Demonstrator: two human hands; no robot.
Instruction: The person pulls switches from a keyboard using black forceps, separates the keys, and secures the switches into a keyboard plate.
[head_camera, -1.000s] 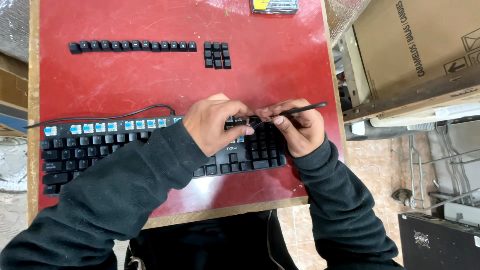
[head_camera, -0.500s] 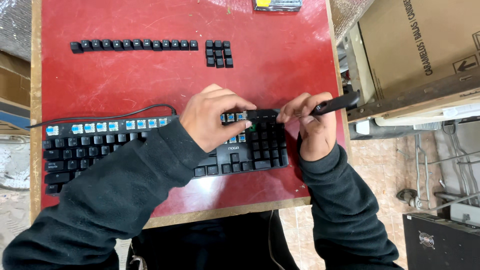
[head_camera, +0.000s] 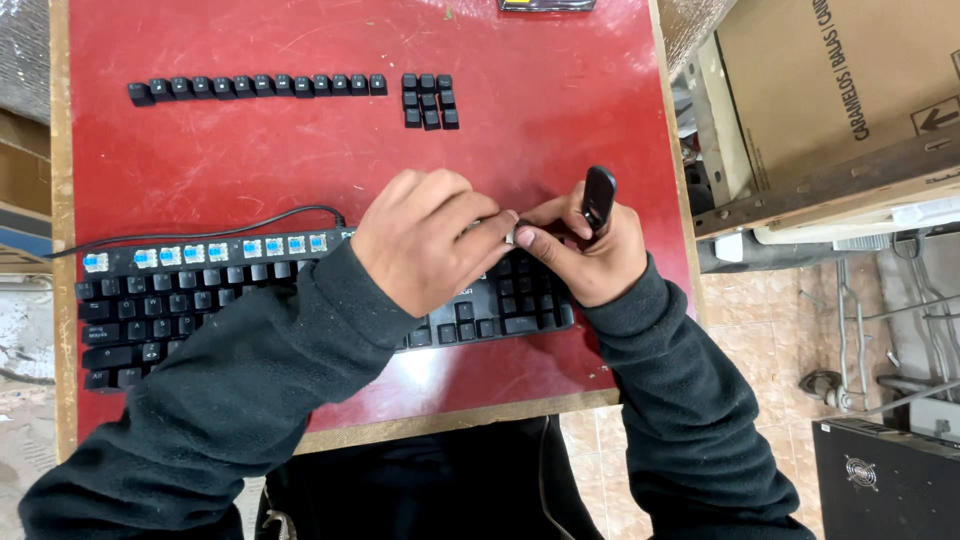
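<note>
A black keyboard (head_camera: 200, 300) lies across the near part of the red table (head_camera: 300, 180). Its top row is stripped, showing blue switches (head_camera: 205, 252). My right hand (head_camera: 595, 265) holds a black keycap puller (head_camera: 598, 195) above the keyboard's right end, handle pointing up. My left hand (head_camera: 430, 245) reaches over the keys and pinches at the tool's front end, fingertips meeting those of the right hand. A small pale piece shows between them; what it is stays hidden. Loose black keycaps sit in a long row (head_camera: 260, 86) and a small block (head_camera: 428, 100) at the far side.
The keyboard cable (head_camera: 200, 222) runs left off the table. A flat object (head_camera: 545, 4) pokes in at the far edge. Right of the table stand a cardboard box (head_camera: 830, 90), metal framing and a black case (head_camera: 885, 480) on tiled floor.
The right hand lifted the puller off the keys, swung it out to the right, then brought it back. The left hand rose from the keyboard to meet its tip.
</note>
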